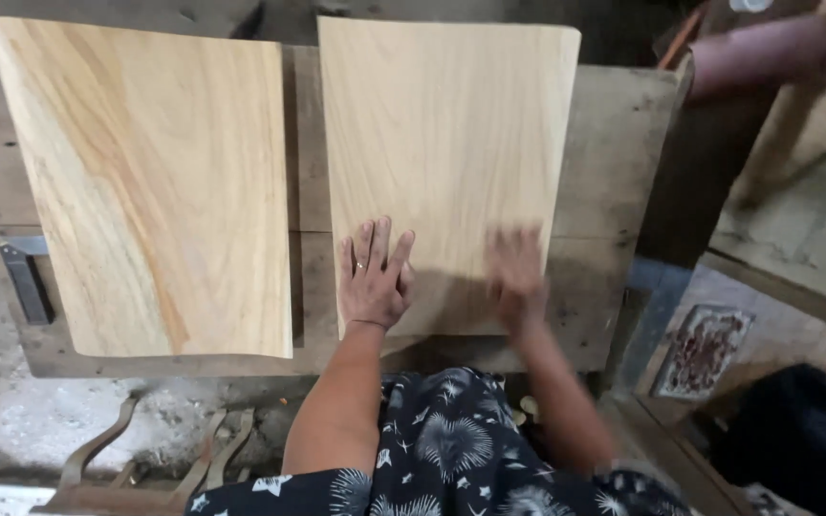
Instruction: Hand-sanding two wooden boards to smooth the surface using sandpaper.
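Left hand: we see the left hand (373, 277) lying flat, fingers spread, on the near left corner of the right board (444, 162).
Right hand: the right hand (516, 277) rests on the same board's near edge, blurred; we cannot tell its finger spread.
Right board: pale, lying on the workbench (614, 143).
Left board: the left board (150, 182) lies just beside it, apart.
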